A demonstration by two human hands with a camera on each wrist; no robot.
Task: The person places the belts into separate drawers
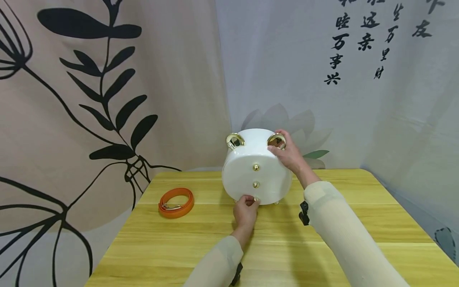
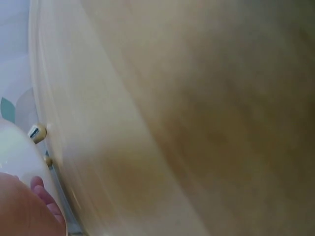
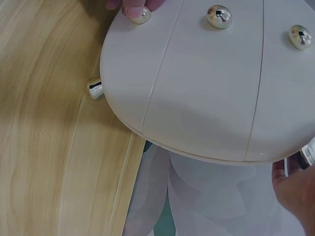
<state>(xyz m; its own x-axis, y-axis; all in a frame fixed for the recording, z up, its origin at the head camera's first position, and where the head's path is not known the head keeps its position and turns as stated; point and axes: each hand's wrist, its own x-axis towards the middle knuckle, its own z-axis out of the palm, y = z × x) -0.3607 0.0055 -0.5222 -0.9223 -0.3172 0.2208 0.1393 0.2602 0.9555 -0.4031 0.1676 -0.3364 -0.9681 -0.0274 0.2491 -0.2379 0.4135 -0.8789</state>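
A glossy white storage box (image 1: 238, 175) with drawer seams stands at the table's far side on small gold feet (image 3: 95, 89). Three round gold knobs run down its front; the middle knob (image 1: 256, 184) and top knob (image 1: 256, 167) are uncovered. My left hand (image 1: 246, 215) pinches the lowest knob (image 3: 142, 17) between thumb and fingers. At the upper right, my right hand (image 1: 292, 153) grips the gold ear-shaped piece (image 1: 277, 140), fingers behind it and thumb in front. The matching left ear (image 1: 235, 140) is untouched. In the left wrist view, the left hand (image 2: 29, 209) shows only partly.
A coiled orange strap (image 1: 176, 203) with a metal clasp lies left of the box on the wooden table (image 1: 201, 247). Behind the table's far edge hangs a printed cloth (image 1: 186, 99) with plant shapes and lettering.
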